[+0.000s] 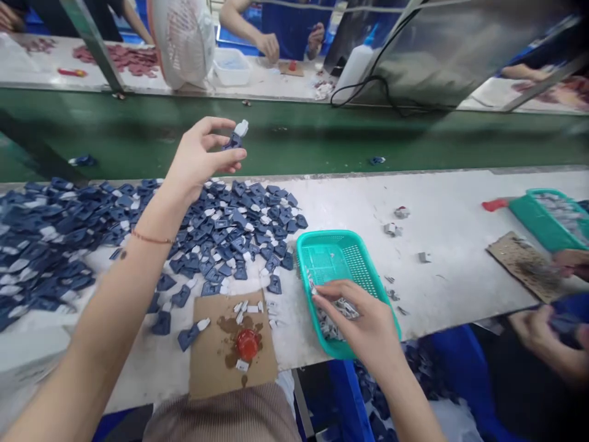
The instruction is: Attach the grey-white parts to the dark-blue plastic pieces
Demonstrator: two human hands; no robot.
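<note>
The left hand [196, 153], raised in the upper middle of the frame, grips a blue piece [233, 142] between thumb and fingers, its long axis slanting so that the white tip [242, 127] points to the upper right. The right hand [363, 322], lower and right of centre, reaches over the green basket [331, 234], thumb and forefinger pinched on a small pale bit [314, 291] near the basket's left side. From those fingers the blue piece lies up and to the left, well apart; the right hand is much the nearer to the basket. Between and below them, at lower centre, cardboard [207, 362] bears a red cap [247, 344], and blue pieces heap [221, 236] across the counter [335, 205] at left.
</note>
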